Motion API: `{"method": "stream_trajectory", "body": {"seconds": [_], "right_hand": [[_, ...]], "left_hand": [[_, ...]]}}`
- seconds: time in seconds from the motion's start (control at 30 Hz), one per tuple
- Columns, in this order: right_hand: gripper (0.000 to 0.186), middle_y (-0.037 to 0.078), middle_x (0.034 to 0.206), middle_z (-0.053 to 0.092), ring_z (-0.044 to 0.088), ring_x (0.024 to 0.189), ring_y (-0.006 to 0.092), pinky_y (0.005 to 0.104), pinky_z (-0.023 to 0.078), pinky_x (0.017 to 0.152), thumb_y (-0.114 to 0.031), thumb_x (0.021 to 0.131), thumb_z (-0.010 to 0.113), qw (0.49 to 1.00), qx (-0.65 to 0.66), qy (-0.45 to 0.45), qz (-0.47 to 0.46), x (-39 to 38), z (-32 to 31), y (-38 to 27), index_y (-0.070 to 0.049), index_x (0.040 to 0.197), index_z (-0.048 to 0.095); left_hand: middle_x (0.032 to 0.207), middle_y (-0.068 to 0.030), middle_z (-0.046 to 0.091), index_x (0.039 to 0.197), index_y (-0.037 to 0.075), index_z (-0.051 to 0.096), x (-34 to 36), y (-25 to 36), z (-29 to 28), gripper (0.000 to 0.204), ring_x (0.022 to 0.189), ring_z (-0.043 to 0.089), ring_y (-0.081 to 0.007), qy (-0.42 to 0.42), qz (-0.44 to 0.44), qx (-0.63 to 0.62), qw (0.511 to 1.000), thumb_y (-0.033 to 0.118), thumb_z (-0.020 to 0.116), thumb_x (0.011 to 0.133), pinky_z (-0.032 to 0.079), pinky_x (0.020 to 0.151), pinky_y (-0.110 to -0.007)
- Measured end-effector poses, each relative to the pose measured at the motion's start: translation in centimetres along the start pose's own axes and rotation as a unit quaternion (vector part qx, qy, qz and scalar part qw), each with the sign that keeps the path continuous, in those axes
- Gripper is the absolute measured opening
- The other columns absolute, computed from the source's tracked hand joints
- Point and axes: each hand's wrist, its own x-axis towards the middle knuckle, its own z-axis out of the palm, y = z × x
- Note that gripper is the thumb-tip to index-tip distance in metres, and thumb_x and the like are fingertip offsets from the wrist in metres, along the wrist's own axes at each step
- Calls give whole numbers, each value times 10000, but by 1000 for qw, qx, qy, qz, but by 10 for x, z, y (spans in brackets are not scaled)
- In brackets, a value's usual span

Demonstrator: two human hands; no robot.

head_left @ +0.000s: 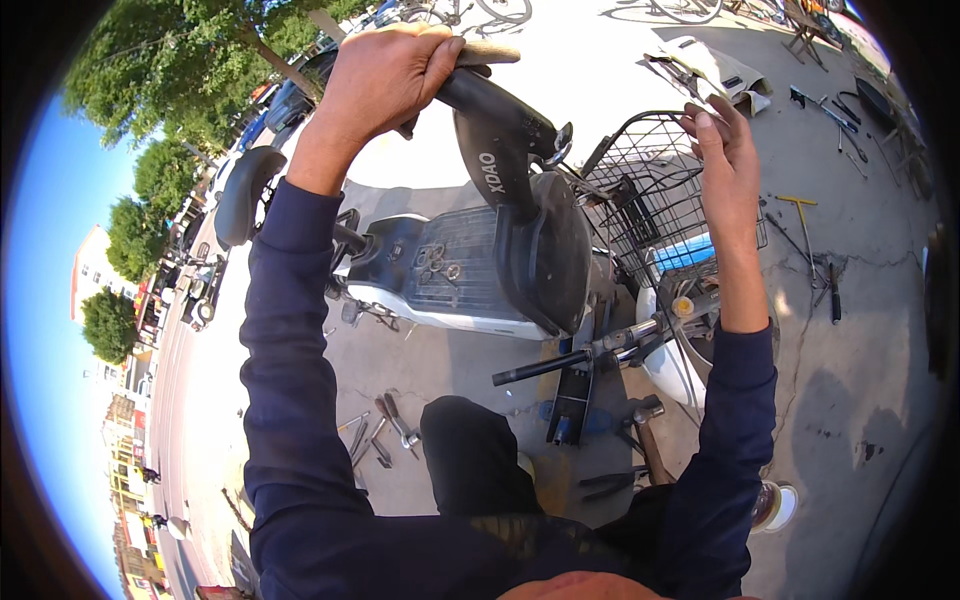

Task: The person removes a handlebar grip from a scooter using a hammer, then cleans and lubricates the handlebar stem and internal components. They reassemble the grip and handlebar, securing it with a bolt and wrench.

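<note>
My left hand [400, 75] is closed around the top of the black steering column cover [496, 120] of an electric scooter, beside a tan stick-like piece [490, 52]. My right hand [725, 160] is raised at the rim of the black wire basket [635, 215], fingers loosely curved and apart; whether it touches the wire I cannot tell. The scooter's black footboard [460, 285] carries several small metal rings [438, 260]. Below the basket are the white front fender [670, 370] and a loose-hanging metal handlebar stem [640, 340] with a black grip [530, 367].
Pliers and other tools [390, 430] lie on the concrete near my knee, with a hammer [650, 435] and black stand [568, 410]. More tools [835, 290] and a pale bag [710, 75] lie rightward. A black saddle [248, 190], trees [135, 215], bicycles and a road are around.
</note>
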Motion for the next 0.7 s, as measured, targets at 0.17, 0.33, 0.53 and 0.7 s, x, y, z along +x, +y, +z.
{"method": "stream_trajectory", "body": {"seconds": [0.17, 0.33, 0.53, 0.7], "right_hand": [[586, 237, 1275, 689, 663, 1196, 279, 382, 487, 1046, -356, 1040, 619, 999, 38, -21, -9, -2, 9, -5, 63, 1430, 493], [569, 257, 1254, 689, 688, 1163, 289, 384, 520, 996, -342, 1031, 615, 998, 22, -67, -4, -20, 28, -4, 60, 1417, 501], [571, 257, 1214, 694, 688, 1136, 265, 363, 533, 954, -320, 1031, 623, 996, 41, -73, 26, -20, 29, -9, 59, 1433, 480], [597, 212, 1186, 715, 696, 1072, 248, 341, 543, 896, -389, 1027, 621, 995, 47, -81, 26, -19, 57, 3, 83, 1382, 536]], "left_hand": [[738, -68, 619, 836, 111, 630, 3, 42, 24, 260, 800, 659, -283, 53, 96, 109, 988, 305, 582, 1002, 513, 728, -409], [811, -90, 583, 829, 81, 600, -15, 129, 66, 346, 828, 570, -274, 113, 36, 24, 993, 412, 698, 854, 457, 834, -438], [926, -112, 626, 1277, -40, 566, -17, 137, 57, 570, 916, 594, -303, 72, 82, 9, 994, 292, 746, 850, 438, 989, -467], [1144, -213, 614, 1352, -130, 500, -24, 179, 70, 588, 1196, 543, -379, 135, -83, -59, 986, 156, 687, 874, 352, 1141, -528]]}}
